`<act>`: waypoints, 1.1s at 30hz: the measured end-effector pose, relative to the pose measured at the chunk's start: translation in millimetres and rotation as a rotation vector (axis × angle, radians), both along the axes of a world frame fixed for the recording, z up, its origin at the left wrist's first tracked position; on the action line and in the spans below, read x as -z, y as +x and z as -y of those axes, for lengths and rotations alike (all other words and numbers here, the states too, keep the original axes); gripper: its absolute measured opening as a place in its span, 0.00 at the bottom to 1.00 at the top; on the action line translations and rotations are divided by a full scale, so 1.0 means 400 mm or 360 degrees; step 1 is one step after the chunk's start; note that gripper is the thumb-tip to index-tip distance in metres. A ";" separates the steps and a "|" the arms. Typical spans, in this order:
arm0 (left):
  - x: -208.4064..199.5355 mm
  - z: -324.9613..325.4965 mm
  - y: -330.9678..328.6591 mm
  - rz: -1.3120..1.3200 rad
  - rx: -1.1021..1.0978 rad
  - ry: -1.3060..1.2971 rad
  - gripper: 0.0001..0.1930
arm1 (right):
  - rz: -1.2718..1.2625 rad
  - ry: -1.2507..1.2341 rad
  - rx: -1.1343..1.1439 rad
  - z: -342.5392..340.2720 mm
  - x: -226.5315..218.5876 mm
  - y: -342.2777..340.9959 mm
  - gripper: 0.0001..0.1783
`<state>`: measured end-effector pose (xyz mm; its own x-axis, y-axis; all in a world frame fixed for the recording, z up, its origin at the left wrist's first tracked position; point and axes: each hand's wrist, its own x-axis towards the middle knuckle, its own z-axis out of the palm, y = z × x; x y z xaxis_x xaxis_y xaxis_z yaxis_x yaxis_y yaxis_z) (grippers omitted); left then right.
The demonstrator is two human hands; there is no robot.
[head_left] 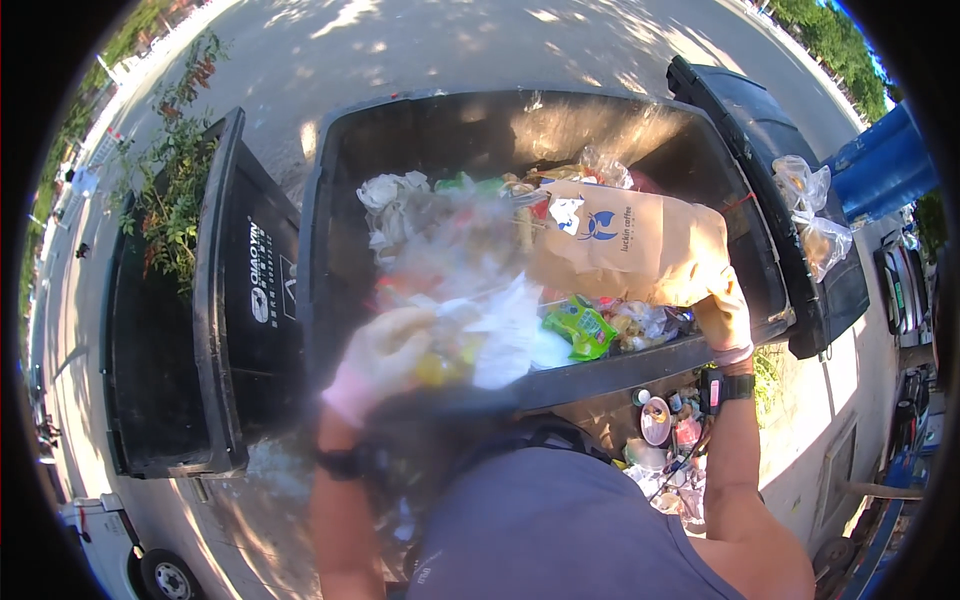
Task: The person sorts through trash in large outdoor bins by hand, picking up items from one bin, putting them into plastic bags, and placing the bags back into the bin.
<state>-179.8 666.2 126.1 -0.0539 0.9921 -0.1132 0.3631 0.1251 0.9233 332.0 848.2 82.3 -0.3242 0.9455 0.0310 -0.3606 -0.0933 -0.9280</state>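
Brown paper makes up the bag (655,240), which lies on its side over the right half of an uncovered dark bin (640,371), with a blue picture printed on it; whether it rests on the rubbish or is held just above cannot be told. The right hand (724,315) grasps the bag at its near right corner, fingers curled on the paper. Lower left, the left hand (388,350) is over the near side of the bin, blurred, beside a white sheet (508,330); whether its fingers grip anything cannot be told. Both wrists have a pinkish cuff and a dark band.

Just below the bag are a bright green wrapper (582,328) and clear plastic (640,325). Against the bin's far left side sits a crumpled whitish sack (392,205). Much of the middle is smeared by blur.

To the right, the bin's dark lid (765,115) hangs open, a clear plastic bag (812,212) on it. To the left stands a second dark bin (225,300), leafy branches (180,190) sticking out. Mixed litter (672,450) lies on the ground near the person's right arm. Beyond the bins stretches a grey road (450,45) dappled with sunlight
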 end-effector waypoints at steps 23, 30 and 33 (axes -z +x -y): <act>-0.013 -0.175 0.252 -0.0197 0.0255 0.0871 0.16 | 0.1018 0.0585 -0.0289 -0.074 0.087 -0.203 0.24; 0.061 -0.137 0.233 0.1125 -0.0082 0.0018 0.20 | 0.0800 0.0530 -0.0279 -0.064 0.140 -0.284 0.20; 0.089 -0.146 0.220 0.0926 0.0005 0.0025 0.20 | 0.0618 0.0049 -0.0310 -0.045 0.133 -0.277 0.29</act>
